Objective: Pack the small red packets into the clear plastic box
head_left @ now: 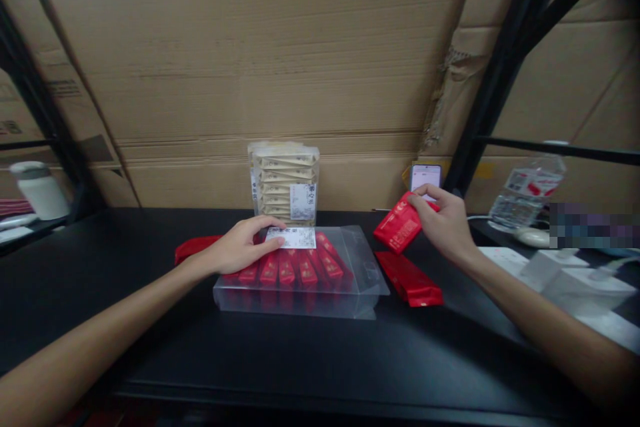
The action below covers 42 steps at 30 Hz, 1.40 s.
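Observation:
A clear plastic box [367, 267] lies on the black table, with several red packets [307, 268] fanned out inside and a white printed label [300, 238] on top. My left hand [253, 243] rests on the left part of the box, thumb and fingers apart, touching the label. Up off the table, to the right of the box, my right hand [443, 220] pinches a red packet [400, 223] by its upper edge. Below it, another red packet [410, 278] lies beside the box's right side. More red wrapping [195, 248] shows behind my left wrist.
Behind the box stands a clear pack of beige packets [283, 177]. A phone [425, 177] leans at the back right. Farther right are a water bottle [530, 190] and white chargers [575, 280]. A white flask [40, 192] stands left. Cardboard [275, 47] and black frame posts [505, 80] bound the back.

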Motion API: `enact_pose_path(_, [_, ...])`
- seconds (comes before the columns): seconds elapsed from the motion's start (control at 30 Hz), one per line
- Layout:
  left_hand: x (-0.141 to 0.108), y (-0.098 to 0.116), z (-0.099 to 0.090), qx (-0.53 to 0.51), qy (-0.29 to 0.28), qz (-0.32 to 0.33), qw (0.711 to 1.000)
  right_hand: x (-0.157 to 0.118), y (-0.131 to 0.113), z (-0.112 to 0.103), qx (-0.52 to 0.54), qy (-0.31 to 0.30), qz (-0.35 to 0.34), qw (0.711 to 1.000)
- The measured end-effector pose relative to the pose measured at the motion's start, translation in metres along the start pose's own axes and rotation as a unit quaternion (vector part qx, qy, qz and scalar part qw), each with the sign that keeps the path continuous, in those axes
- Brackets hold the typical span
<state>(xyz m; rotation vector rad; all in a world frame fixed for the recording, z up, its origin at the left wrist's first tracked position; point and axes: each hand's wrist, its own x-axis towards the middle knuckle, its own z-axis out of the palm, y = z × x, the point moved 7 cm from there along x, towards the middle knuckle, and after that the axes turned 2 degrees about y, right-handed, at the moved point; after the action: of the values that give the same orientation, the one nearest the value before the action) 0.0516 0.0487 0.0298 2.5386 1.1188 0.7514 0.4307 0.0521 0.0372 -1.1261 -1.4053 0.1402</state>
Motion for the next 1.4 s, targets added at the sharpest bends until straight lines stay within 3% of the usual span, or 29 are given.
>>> enact_pose_path(0.1, [0.000, 0.000, 0.000, 0.001, -0.002, 0.002, 1.000, -0.005, 0.000, 0.017, 0.009, -0.075, 0.003, 0.997])
enact_pose_path(0.3, [-0.001, 0.002, -0.001, 0.004, -0.002, 0.010, 1.000, -0.033, 0.008, 0.057, 0.158, -0.244, 0.139, 0.947])
enact_pose_path(0.67, [-0.001, 0.005, -0.002, 0.012, -0.008, 0.019, 1.000, -0.059, -0.014, 0.076, 0.222, -0.428, 0.194, 0.854])
enact_pose_path(0.77, [-0.001, 0.005, -0.002, 0.006, -0.005, 0.018, 1.000, -0.064, -0.012, 0.078, 0.245, -0.431, 0.215, 0.841])
enact_pose_path(1.0, [-0.001, 0.005, -0.001, 0.009, -0.005, 0.012, 1.000, -0.063, 0.000, 0.077, 0.330, -0.336, 0.297, 0.831])
enact_pose_path(1.4, [-0.001, 0.010, -0.002, 0.007, -0.010, 0.016, 1.000, -0.076, -0.016, 0.086, 0.259, -0.405, 0.230, 0.846])
